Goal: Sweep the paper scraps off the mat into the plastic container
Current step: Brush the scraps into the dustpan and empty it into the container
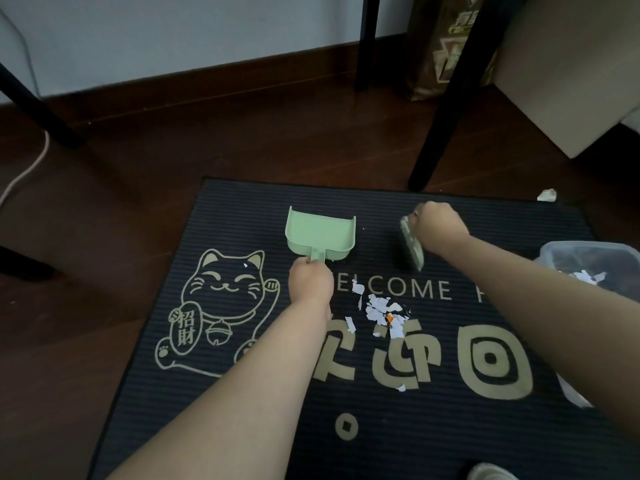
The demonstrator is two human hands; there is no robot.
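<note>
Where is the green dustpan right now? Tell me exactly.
In the head view the dustpan is on the mat, toward its far edge, beyond and left of the scrap pile; the left hand grips its handle, and the brush is to its right.

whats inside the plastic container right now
White paper scraps lie inside the plastic container, against a dark bottom. The right forearm covers its near corner, so anything there is hidden.

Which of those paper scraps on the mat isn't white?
The small orange scrap in the middle of the main pile, just below the WELCOME lettering. All the other pieces on the mat look white or pale.
</note>
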